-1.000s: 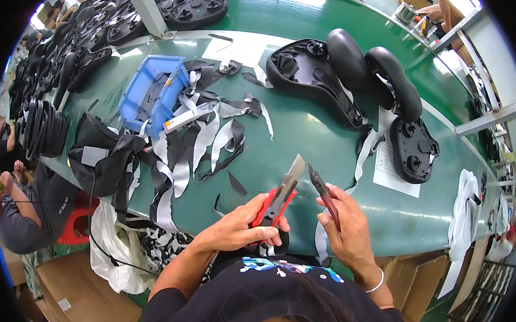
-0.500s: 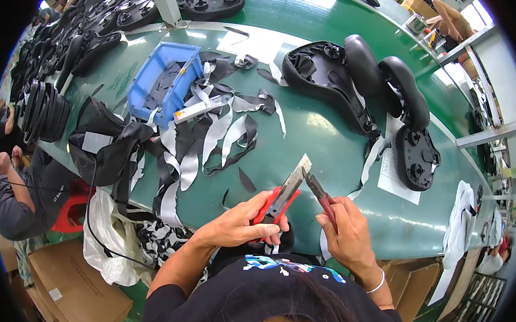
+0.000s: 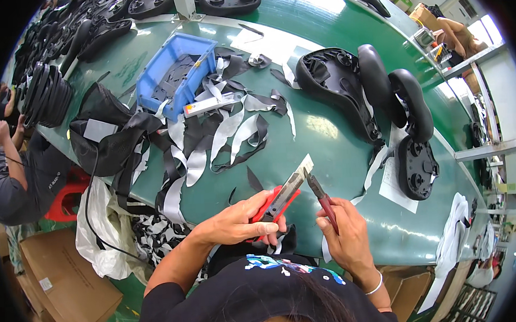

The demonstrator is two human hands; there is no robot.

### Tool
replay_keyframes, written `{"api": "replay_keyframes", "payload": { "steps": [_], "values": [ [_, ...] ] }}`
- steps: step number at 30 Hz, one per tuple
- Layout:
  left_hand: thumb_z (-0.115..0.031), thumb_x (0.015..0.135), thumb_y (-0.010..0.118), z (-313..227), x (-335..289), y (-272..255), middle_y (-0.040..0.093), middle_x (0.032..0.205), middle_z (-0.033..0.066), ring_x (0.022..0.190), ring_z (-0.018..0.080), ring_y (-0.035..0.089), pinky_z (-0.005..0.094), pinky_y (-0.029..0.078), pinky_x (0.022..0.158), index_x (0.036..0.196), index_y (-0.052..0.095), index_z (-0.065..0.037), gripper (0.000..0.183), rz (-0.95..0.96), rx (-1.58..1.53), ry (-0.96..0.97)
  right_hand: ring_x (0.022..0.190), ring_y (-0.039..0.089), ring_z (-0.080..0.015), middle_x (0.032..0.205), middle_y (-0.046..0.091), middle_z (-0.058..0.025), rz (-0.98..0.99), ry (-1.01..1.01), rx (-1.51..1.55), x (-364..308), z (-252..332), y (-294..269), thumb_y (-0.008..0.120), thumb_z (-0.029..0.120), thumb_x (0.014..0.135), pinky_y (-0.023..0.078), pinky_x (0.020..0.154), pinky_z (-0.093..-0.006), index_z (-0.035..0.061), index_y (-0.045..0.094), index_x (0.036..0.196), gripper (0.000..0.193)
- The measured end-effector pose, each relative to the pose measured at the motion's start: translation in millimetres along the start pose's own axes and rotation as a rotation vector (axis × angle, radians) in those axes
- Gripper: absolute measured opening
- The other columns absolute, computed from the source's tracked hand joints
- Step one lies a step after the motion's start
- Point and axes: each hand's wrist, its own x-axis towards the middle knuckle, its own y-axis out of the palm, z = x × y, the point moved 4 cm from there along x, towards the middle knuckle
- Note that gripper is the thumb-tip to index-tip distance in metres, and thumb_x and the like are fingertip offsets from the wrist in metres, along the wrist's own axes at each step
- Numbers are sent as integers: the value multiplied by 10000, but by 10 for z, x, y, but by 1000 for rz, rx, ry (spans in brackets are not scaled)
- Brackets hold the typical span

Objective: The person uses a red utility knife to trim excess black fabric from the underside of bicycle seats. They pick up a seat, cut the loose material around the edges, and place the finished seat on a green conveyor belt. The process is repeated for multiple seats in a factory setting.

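Note:
My left hand (image 3: 238, 221) is closed around a red utility knife (image 3: 281, 199) with its blade slid out, pointing away from me. A pair of pliers (image 3: 319, 188) with dark red grips sits in my closed right hand (image 3: 350, 233). The pliers' jaws are at the side of the blade near its tip; whether they pinch it, I cannot tell. Both tools are held above the near edge of the green bench (image 3: 280, 142). Under the left hand, black material is partly hidden at the bench edge.
Black and white fabric strips (image 3: 196, 158) lie left of centre, around a blue bin (image 3: 177, 72) of dark scraps. Bicycle saddles (image 3: 335, 84) stand at the right over a paper sheet (image 3: 394, 186). Cardboard boxes (image 3: 72, 281) are on the floor; a co-worker (image 3: 25, 179) sits left.
My view has shifted slightly, so the bench things appear a little farther right. Both hands keep their holds, and the knife and pliers have barely moved.

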Motion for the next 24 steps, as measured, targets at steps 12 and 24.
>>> {"api": "replay_keyframes", "payload": {
  "steps": [12, 24],
  "values": [
    [-145, 888, 604, -7, -122, -183, 592, 910, 102, 675, 147, 619, 260, 490, 597, 1340, 330, 15, 552, 52, -139, -3, 616, 478, -159, 734, 484, -34, 350, 364, 641, -18, -156, 313, 557, 273, 931, 398, 556, -290, 7, 515, 886, 273],
    [-147, 876, 619, 91, -459, -729, 572, 842, 94, 631, 168, 588, 291, 467, 620, 1309, 354, -32, 521, -406, -253, 327, 710, 520, -358, 783, 538, -184, 178, -273, 150, 1881, 517, 782, 540, 254, 916, 385, 628, -424, 7, 525, 892, 249]
  ]
}}
